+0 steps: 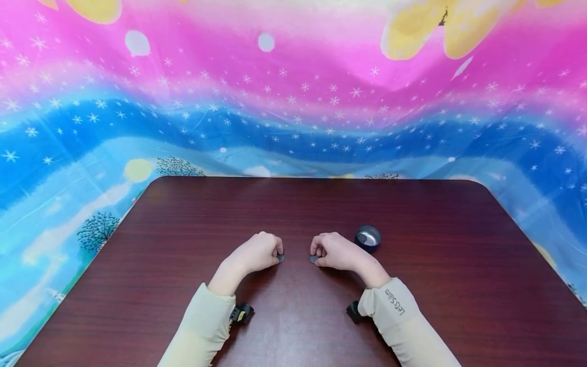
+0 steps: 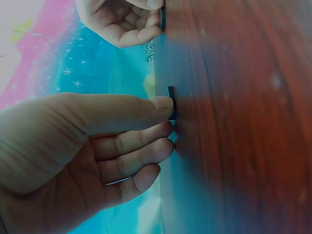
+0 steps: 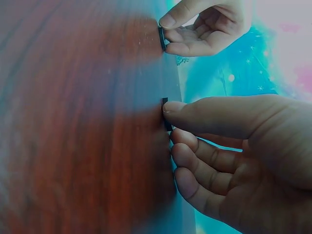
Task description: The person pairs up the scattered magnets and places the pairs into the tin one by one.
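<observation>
My left hand (image 1: 260, 252) is low over the middle of the table, pinching a small thin grey disc (image 1: 281, 258) between thumb and fingers. Facing it across a short gap, my right hand (image 1: 338, 251) grips a similar grey disc (image 1: 314, 259) by its edges. Seen side-on in the left wrist view, the left disc (image 2: 171, 92) looks dark and flat, close to the tabletop, with the thumb on its edge. The right wrist view shows the right thumb against the other disc (image 3: 165, 103); the remaining fingertips reach down to the table.
A small round bowl (image 1: 368, 238), dark outside and silvery inside, stands just beyond the right hand; something dark lies in it. The brown wood-grain table (image 1: 293, 204) ends at a patterned cloth backdrop (image 1: 293, 102). A black wrist camera (image 1: 242, 313) hangs under the left sleeve.
</observation>
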`<state>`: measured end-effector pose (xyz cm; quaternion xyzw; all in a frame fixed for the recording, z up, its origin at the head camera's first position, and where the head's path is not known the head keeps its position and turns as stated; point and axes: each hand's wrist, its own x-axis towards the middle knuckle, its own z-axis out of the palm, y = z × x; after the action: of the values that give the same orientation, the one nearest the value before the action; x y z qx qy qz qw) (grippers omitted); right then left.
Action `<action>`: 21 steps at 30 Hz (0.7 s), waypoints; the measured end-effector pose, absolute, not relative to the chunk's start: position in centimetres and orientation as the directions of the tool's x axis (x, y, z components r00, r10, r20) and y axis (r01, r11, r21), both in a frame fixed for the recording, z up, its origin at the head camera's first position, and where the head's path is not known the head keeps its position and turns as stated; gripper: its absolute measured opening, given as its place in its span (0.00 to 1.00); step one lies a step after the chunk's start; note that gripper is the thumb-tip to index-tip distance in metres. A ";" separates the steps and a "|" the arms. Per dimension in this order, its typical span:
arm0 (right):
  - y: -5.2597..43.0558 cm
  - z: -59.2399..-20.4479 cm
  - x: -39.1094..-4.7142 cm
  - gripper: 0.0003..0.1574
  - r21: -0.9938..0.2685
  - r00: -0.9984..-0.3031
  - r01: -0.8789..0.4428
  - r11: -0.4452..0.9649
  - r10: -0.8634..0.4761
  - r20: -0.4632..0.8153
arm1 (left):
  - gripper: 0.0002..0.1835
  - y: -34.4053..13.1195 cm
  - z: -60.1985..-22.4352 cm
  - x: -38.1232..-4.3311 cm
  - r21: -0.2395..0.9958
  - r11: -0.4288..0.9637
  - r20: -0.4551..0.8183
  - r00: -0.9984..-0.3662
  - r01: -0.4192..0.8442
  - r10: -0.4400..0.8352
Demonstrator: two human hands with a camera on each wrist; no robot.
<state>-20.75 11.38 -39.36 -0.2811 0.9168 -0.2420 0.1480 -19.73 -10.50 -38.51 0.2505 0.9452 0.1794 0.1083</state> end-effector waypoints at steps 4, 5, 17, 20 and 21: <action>11.2 -39.4 -20.7 0.06 -0.531 -0.797 -0.442 0.723 -0.588 -0.138 | 0.02 -10.5 -38.7 -19.7 0.394 0.812 -0.116 -0.853 0.431 0.509; 11.2 -39.4 -20.7 0.06 -0.533 -0.797 -0.439 0.724 -0.587 -0.141 | 0.02 -10.4 -38.7 -19.7 0.392 0.811 -0.113 -0.852 0.434 0.511; 11.1 -39.6 -20.7 0.06 -0.543 -0.800 -0.432 0.720 -0.584 -0.138 | 0.02 -9.9 -38.9 -19.7 0.380 0.810 -0.107 -0.849 0.447 0.518; 11.1 -39.7 -20.7 0.06 -0.544 -0.801 -0.432 0.719 -0.583 -0.134 | 0.03 -9.8 -39.0 -19.8 0.371 0.814 -0.104 -0.851 0.446 0.514; 11.1 -39.7 -20.7 0.06 -0.546 -0.801 -0.431 0.719 -0.583 -0.135 | 0.03 -9.9 -39.1 -19.8 0.372 0.814 -0.105 -0.851 0.446 0.514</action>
<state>-20.67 11.08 -39.70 -0.2771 0.9147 -0.2529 0.1503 -19.78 -9.86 -39.05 0.2533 0.9471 0.1693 0.1007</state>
